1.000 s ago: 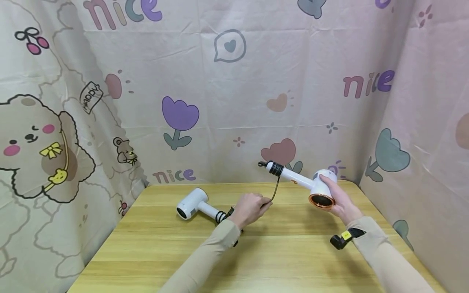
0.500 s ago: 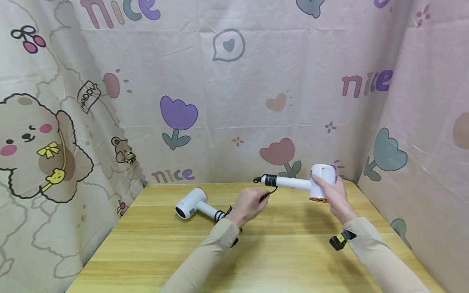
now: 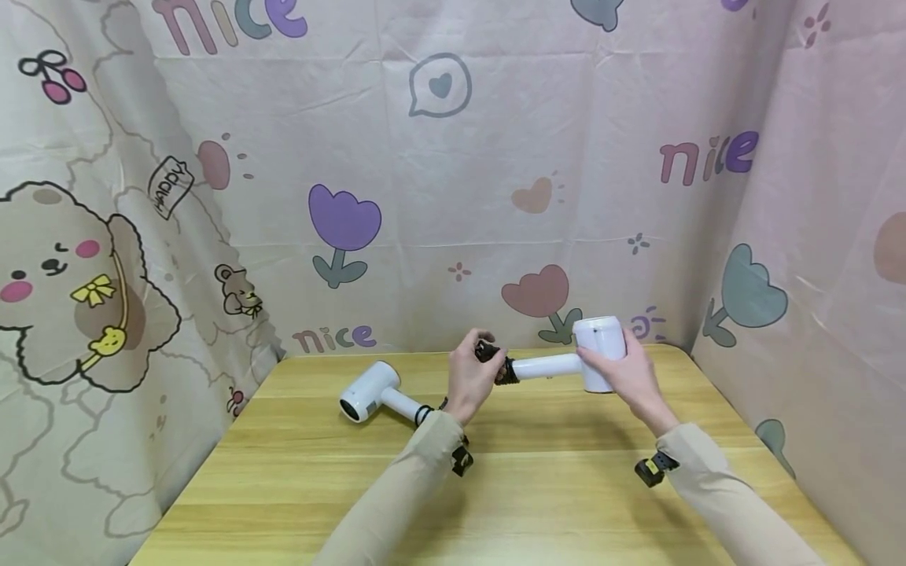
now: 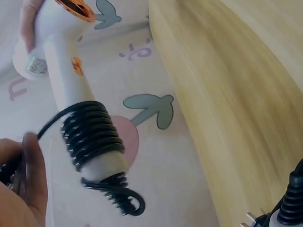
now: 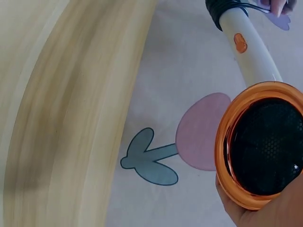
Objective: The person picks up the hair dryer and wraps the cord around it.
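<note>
My right hand [image 3: 633, 377] grips the barrel of a white hair dryer [image 3: 545, 366], held above the table with its handle pointing left. A copper-coloured ring [image 5: 227, 156] surrounds the dryer's dark mesh end in the right wrist view. Black cord [image 4: 92, 135] is wound in tight coils around the bottom of the handle, and a short loop hangs off its tip. My left hand [image 3: 470, 381] pinches the free length of that cord beside the coils; a dark piece of it sits partly hidden in the palm. A second white hair dryer [image 3: 371, 391] lies left of my left wrist.
The wooden table [image 3: 566, 503] runs back to a printed curtain [image 3: 439, 196], which also closes in both sides. Cord is wrapped on the second dryer's handle, and its plug [image 4: 255, 220] shows at the lower right of the left wrist view.
The held dryer has moved left and its handle end has dropped. My left hand has risen to the coils, turning upward with the cord. The second dryer stays put.
</note>
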The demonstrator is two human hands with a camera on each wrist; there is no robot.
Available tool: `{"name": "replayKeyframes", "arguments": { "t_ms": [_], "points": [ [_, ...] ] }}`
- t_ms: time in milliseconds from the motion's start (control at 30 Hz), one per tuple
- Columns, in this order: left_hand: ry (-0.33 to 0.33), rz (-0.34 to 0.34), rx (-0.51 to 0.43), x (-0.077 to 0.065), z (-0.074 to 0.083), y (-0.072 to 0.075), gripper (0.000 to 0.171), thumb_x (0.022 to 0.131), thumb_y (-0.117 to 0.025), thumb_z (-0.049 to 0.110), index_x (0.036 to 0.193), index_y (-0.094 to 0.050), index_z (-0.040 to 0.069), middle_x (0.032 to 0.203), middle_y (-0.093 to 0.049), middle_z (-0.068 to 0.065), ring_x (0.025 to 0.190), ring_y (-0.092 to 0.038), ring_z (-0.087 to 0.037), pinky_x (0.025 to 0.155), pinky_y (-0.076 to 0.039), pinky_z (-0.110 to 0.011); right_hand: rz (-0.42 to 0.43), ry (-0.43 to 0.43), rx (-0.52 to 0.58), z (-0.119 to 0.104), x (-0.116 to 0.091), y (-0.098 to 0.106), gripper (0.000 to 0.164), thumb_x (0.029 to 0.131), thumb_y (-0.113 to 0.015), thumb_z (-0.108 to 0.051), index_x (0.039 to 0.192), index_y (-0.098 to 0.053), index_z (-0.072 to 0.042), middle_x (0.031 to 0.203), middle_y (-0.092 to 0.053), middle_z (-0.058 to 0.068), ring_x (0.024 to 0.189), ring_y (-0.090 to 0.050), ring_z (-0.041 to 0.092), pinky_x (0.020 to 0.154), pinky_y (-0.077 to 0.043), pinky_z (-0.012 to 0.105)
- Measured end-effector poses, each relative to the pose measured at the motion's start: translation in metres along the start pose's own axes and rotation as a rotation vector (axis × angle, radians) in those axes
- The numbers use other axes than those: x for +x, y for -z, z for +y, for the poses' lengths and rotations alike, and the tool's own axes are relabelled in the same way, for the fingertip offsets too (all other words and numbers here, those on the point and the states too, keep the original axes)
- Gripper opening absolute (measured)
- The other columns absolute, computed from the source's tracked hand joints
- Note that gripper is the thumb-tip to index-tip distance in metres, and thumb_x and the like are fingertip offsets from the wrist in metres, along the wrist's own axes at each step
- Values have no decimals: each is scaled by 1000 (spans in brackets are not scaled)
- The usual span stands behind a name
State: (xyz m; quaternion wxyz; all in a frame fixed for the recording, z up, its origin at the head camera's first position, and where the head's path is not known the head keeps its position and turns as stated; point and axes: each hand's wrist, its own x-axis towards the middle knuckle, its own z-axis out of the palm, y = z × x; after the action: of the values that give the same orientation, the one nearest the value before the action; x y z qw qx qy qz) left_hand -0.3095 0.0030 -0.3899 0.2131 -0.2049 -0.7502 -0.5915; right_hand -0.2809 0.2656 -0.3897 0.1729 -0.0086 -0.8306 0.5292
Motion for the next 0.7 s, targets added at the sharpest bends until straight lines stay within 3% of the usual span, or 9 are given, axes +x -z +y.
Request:
{"name": "replayKeyframes", "arguments": {
  "t_ms": [67,133,233,300,367,567,700],
  "points": [
    [-17,45,48,3,-3,0,25,85,-73,3,106,-59,6,80,-69,-13,62,-67,-15,53,-56,-22,-9,2,-1,0,-1,-3,87,82,-77,-47,148,-32,-12,121,-55,23,102,-60,38,71,-60,39],
    [-39,71,113,6,-7,-1,38,84,-75,5,117,-56,7,80,-70,-11,62,-66,-12,53,-55,-19,-21,-2,0,0,-2,-5,88,82,-77,-47,149,-32,-12,122,-55,23,103,-60,38,72,-60,39],
    [-64,68,200,9,-13,-3,63,83,-78,10,136,-44,9,75,-71,-10,59,-65,-10,53,-53,-18,-39,-7,8,-1,-5,-8,88,81,-77,-46,148,-33,-11,122,-55,23,103,-60,38,73,-60,39],
    [-81,57,255,9,-16,-5,73,82,-79,13,141,-37,9,74,-72,-10,59,-66,-12,54,-54,-18,-52,-6,18,0,-7,-8,86,82,-77,-45,148,-33,-10,122,-55,24,103,-60,38,72,-60,40],
    [-99,37,294,10,-20,-6,65,82,-79,14,134,-40,9,77,-73,-11,64,-69,-14,57,-56,-19,-60,3,24,-1,-9,-9,85,83,-77,-42,148,-33,-10,121,-55,24,102,-60,37,73,-60,40],
    [-130,-47,463,8,-28,-8,16,86,-76,22,92,-64,14,81,-75,-4,70,-71,-13,62,-56,-25,-54,104,-34,-1,-11,-9,83,79,-82,-33,146,-37,-12,117,-59,24,98,-60,36,75,-56,39],
    [-89,-124,464,5,-34,-6,15,92,-70,30,92,-75,16,81,-75,1,65,-65,-5,60,-51,-21,-65,188,-60,1,-12,-9,83,75,-85,-25,143,-41,-10,118,-61,22,99,-61,35,79,-51,37]
  ]
}}
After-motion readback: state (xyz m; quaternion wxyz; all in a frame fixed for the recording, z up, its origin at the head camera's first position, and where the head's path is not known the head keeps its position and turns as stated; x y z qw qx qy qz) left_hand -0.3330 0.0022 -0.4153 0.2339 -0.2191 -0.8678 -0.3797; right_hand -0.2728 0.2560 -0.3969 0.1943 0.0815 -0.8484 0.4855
